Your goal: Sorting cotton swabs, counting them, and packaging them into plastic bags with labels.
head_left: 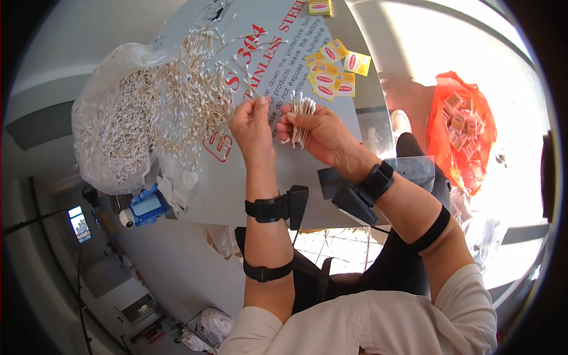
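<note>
My right hand point(328, 135) is closed around a bundle of cotton swabs point(302, 105), their white tips pointing up and away from me. Close beside it on the left, my left hand point(251, 121) has thumb and fingers pinched together. A single cotton swab point(251, 84) sticks out from those fingertips. Beyond the left hand, a loose heap of cotton swabs point(198, 94) spreads over the grey table point(284, 195). It lies against the mouth of a clear plastic bag point(97, 121) full of more swabs.
Small yellow-and-white packets point(325, 77) lie piled at the table's far right, with another yellow packet point(320, 7) farther back. An orange plastic bag point(439, 127) holding several small boxes is on the right. A clear plastic sheet point(414, 170) is at the table's near right edge.
</note>
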The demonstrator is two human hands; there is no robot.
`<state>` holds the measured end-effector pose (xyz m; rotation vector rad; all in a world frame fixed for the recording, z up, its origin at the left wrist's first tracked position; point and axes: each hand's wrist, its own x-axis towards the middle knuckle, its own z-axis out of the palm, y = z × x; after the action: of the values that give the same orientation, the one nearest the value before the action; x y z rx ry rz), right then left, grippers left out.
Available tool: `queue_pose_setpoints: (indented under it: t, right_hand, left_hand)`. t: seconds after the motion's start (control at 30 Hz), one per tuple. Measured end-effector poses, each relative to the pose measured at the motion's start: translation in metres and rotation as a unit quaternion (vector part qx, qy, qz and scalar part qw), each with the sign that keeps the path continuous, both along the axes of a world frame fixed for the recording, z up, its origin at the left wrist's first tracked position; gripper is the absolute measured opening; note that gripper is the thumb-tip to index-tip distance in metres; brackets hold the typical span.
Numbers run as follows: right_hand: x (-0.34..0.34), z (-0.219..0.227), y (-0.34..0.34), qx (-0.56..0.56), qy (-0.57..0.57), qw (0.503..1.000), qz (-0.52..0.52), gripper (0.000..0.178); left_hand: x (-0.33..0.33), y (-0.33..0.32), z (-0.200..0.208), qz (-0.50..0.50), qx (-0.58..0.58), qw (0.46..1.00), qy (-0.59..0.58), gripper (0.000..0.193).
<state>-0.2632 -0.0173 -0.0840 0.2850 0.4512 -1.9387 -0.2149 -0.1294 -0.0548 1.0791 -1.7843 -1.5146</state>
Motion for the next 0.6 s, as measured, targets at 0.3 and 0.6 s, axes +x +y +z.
queue_pose_setpoints:
  t: [0.3, 0.6]
  right_hand:
    - [0.001, 0.007, -0.005, 0.037, 0.004, 0.998, -0.053, 0.01]
    - [0.003, 0.001, -0.005, 0.066, 0.041, 0.992, -0.102, 0.013]
  left_hand:
    - [-0.039, -0.082, -0.018, -0.081, -0.386, 0.838, -0.378, 0.021]
    - [-0.002, -0.013, 0.022, -0.246, -0.075, 0.949, -0.181, 0.006]
